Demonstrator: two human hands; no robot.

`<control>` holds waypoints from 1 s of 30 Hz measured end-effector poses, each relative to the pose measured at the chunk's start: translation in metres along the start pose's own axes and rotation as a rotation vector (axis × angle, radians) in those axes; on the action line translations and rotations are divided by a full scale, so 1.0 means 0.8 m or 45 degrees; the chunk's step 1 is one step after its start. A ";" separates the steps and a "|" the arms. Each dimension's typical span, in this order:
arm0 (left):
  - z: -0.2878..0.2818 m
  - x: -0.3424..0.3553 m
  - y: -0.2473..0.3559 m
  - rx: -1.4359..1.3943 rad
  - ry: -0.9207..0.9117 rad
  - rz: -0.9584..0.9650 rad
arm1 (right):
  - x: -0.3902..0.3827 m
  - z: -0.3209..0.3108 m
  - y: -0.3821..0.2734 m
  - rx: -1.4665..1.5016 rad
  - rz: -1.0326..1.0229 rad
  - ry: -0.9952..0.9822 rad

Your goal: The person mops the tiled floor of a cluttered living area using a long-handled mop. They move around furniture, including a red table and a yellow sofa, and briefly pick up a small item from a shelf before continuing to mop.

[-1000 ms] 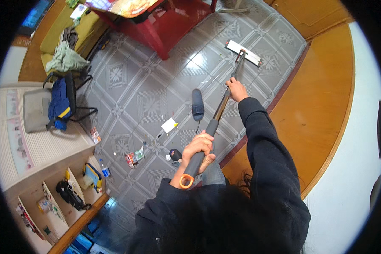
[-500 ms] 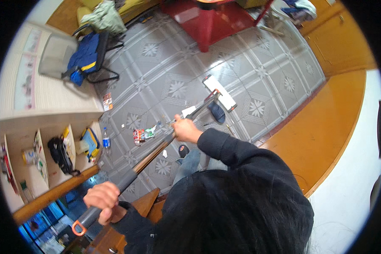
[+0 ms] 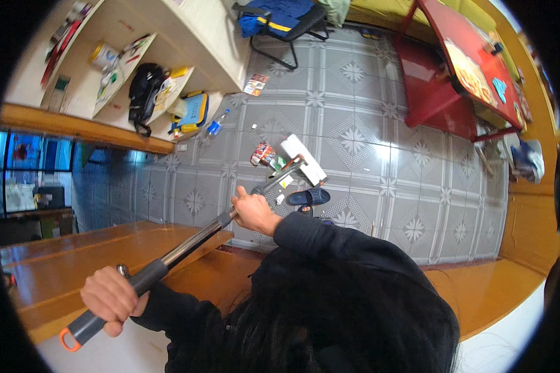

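A long mop handle (image 3: 186, 240) runs diagonally from the lower left toward the floor. My left hand (image 3: 111, 297) is wrapped round its grey grip near the orange-looped end. My right hand (image 3: 252, 210) grips it farther along. The flat white mop head (image 3: 308, 160) lies on the tiled floor beside a colourful crumpled packet (image 3: 262, 153) and small white scraps (image 3: 280, 199). A dark slipper (image 3: 308, 197) lies just below the mop head; my foot shows partly beside it.
Shelves (image 3: 115, 93) with bags stand upper left, a plastic bottle (image 3: 215, 127) by them. A black chair (image 3: 289, 37) with blue cloth is at the top. A red table (image 3: 429, 102) stands upper right. Wooden steps or ledges (image 3: 74, 252) border the lower floor.
The mop head has moved from the far right of the floor to the scattered litter. My view has turned leftward, and both hands have swung left and down along with the handle.
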State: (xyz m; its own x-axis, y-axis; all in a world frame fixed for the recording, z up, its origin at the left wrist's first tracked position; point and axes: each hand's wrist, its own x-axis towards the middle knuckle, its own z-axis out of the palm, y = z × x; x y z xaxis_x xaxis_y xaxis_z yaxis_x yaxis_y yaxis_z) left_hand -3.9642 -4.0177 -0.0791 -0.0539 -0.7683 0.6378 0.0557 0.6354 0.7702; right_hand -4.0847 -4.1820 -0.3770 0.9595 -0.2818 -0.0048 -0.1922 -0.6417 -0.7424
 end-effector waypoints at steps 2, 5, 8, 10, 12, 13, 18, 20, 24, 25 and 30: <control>0.011 -0.020 0.018 -0.028 0.148 0.114 | -0.020 -0.013 -0.017 -0.039 -0.050 -0.009; 0.006 -0.038 0.012 -0.161 0.073 0.176 | -0.070 -0.030 -0.003 -0.102 0.120 0.001; 0.060 -0.025 -0.082 -0.119 0.613 0.347 | -0.130 -0.058 0.044 -0.224 0.379 0.028; 0.092 -0.010 -0.142 -0.189 0.743 0.210 | -0.179 -0.069 0.091 -0.301 0.550 0.125; 0.131 0.001 -0.217 -0.267 0.802 -0.047 | -0.239 -0.077 0.150 -0.354 0.765 0.148; 0.155 0.008 -0.252 -0.232 0.856 -0.210 | -0.273 -0.076 0.179 -0.375 0.870 0.176; 0.301 -0.028 -0.404 -0.408 0.826 -0.824 | -0.455 -0.014 0.336 -0.320 1.203 0.127; 0.318 -0.048 -0.421 -0.546 0.729 -0.777 | -0.483 -0.008 0.345 -0.211 1.213 0.197; 0.287 -0.057 -0.428 -0.566 0.569 -0.785 | -0.485 0.018 0.367 -0.213 1.339 0.137; 0.279 -0.056 -0.427 -0.580 0.540 -0.773 | -0.482 0.023 0.374 -0.207 1.367 0.104; 0.158 -0.036 -0.387 -0.551 0.470 -0.750 | -0.359 0.039 0.320 -0.240 1.204 0.031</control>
State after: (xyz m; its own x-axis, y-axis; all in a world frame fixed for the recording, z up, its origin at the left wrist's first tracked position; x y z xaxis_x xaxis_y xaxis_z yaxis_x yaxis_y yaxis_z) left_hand -4.1057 -4.1822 -0.3348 0.1333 -0.9907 0.0277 0.5050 0.0919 0.8582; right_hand -4.4034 -4.2430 -0.5861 0.3871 -0.7542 -0.5304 -0.9154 -0.2455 -0.3190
